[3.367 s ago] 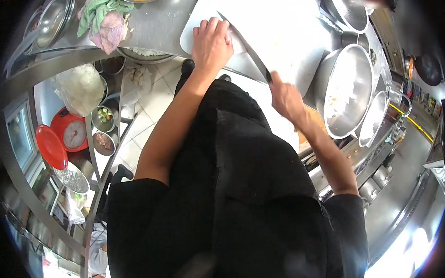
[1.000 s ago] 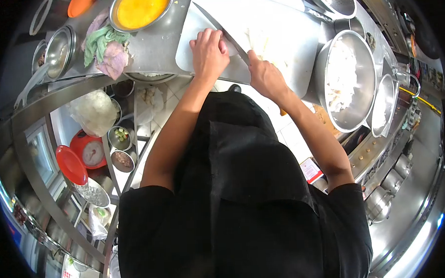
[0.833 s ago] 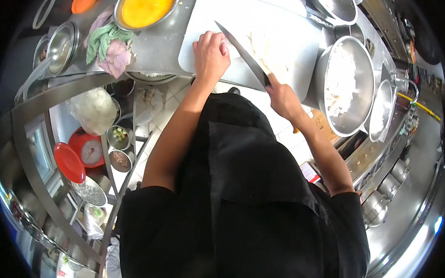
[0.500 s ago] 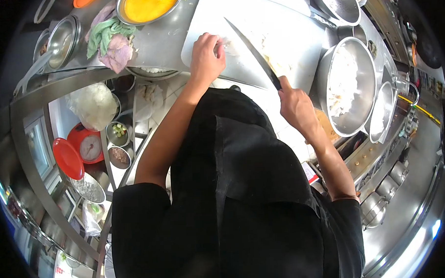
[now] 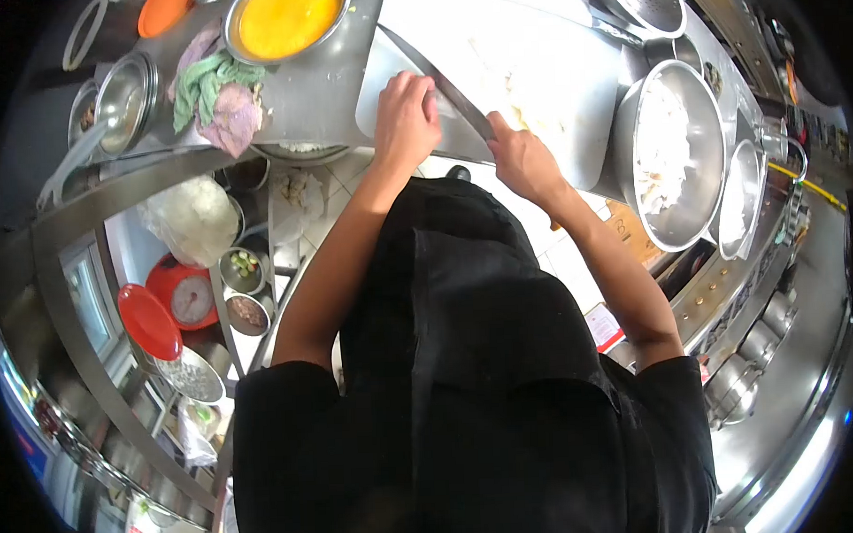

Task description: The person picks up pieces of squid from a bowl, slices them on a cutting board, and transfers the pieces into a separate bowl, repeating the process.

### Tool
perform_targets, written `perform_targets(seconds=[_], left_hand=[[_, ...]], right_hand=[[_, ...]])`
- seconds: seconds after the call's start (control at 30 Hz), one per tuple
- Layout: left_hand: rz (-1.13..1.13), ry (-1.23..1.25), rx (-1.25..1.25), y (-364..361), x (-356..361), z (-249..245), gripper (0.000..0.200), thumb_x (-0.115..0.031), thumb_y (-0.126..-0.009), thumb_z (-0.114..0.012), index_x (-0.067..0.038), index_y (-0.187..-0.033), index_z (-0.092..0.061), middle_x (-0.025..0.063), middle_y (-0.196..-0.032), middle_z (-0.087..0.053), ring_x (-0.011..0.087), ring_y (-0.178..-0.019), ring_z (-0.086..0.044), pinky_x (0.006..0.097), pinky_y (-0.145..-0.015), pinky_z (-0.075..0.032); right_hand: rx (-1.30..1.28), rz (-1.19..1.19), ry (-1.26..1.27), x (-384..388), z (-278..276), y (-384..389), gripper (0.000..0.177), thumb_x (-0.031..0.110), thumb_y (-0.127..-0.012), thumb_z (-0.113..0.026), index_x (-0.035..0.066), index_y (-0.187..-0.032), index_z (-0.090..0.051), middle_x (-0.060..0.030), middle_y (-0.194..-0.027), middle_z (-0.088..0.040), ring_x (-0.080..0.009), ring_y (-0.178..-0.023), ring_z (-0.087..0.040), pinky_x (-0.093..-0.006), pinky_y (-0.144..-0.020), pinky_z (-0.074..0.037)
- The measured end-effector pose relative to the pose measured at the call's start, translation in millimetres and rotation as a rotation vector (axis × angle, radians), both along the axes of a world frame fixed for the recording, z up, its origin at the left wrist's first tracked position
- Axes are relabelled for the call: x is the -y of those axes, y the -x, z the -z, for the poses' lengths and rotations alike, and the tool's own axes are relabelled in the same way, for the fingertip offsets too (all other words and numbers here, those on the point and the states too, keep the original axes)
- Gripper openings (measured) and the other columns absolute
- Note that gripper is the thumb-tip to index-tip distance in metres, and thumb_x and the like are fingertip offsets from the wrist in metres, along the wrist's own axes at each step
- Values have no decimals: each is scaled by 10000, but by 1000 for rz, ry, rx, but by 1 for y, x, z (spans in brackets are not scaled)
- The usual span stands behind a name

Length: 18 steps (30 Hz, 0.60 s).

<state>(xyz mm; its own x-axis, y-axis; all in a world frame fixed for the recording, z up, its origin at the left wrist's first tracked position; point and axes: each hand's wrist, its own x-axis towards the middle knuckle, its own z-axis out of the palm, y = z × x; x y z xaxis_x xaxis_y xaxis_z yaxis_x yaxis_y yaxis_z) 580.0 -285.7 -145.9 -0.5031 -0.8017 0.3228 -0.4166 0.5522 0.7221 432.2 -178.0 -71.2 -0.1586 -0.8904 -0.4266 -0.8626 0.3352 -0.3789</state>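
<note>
My right hand (image 5: 526, 161) is wrapped round the handle of a long kitchen knife (image 5: 444, 89). Its blade slants up and left over the near part of a white cutting board (image 5: 580, 92), just right of my left hand (image 5: 407, 121). The left fingers are curled in at the board's left edge, close to the blade; what they hold, if anything, is hidden. Pale, thin food pieces (image 5: 512, 90) lie on the board beyond the knife, washed out by glare. A second blade (image 5: 530, 7) rests flat across the far side of the board.
A steel bowl (image 5: 701, 196) of pale pieces stands right of the board, with more steel bowls around it. At the left are a bowl of yellow liquid (image 5: 240, 43), crumpled cloths (image 5: 229, 114) and a ladle (image 5: 75, 152). Containers and a red-lidded tub (image 5: 149, 321) sit lower left.
My right hand has moved left with the knife, bringing the blade beside my left hand. The left hand has shifted slightly right and nearer to me, still curled. The whole view has shifted a little.
</note>
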Motion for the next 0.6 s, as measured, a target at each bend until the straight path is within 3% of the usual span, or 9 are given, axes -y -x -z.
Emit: perform_targets(seconds=[0.13, 0.2, 0.23, 0.4, 0.47, 0.6], left_hand=[[135, -55, 40, -6, -3, -27, 376, 37, -713, -627, -29, -1067, -520, 156, -1012, -522, 365, -946, -547, 428, -812, -452], [200, -63, 71, -1, -1, -24, 388, 46, -715, -612, -32, -1082, -513, 157, -1018, -521, 366, -945, -549, 433, -801, -458], [246, -76, 97, 2, 2, -24, 401, 55, -717, -598, -36, -1097, -506, 158, -1024, -519, 367, -944, -551, 437, -791, -463], [413, -48, 250, 39, 24, -35, 584, 72, -698, -586, -69, -1251, -463, 192, -1111, -475, 364, -959, -562, 422, -799, -493], [462, -15, 378, 56, 30, -51, 737, 79, -680, -572, -119, -1367, -394, 233, -1199, -420, 388, -969, -563, 411, -819, -506], [692, 77, 466, 88, 35, -46, 829, 68, -664, -573, -169, -1424, -340, 274, -1271, -362, 429, -987, -546, 428, -863, -497]], right_hand=[[149, 81, 251, -38, 8, 24, 219, 80, -877, -492, 18, -1083, -448, -234, -625, -573, -407, -556, -566, -467, -546, -457], [220, 318, 126, -53, -5, 30, 247, 91, -887, -494, 16, -1121, -464, -157, -603, -558, -257, -490, -550, -371, -480, -455], [331, 477, 39, -58, -15, 35, 298, 93, -898, -497, 0, -1176, -446, -87, -611, -536, -134, -498, -514, -289, -448, -433], [420, 876, 214, -95, -56, 42, 310, 112, -930, -478, -44, -1195, -434, -58, -620, -526, -100, -493, -474, -253, -429, -396], [399, 939, 212, -112, -63, 39, 285, 116, -928, -484, -38, -1163, -438, -61, -613, -531, -102, -473, -469, -255, -436, -396], [392, 1005, 178, -137, -67, 23, 237, 108, -930, -482, -24, -1124, -446, -61, -607, -538, -107, -462, -473, -262, -445, -402]])
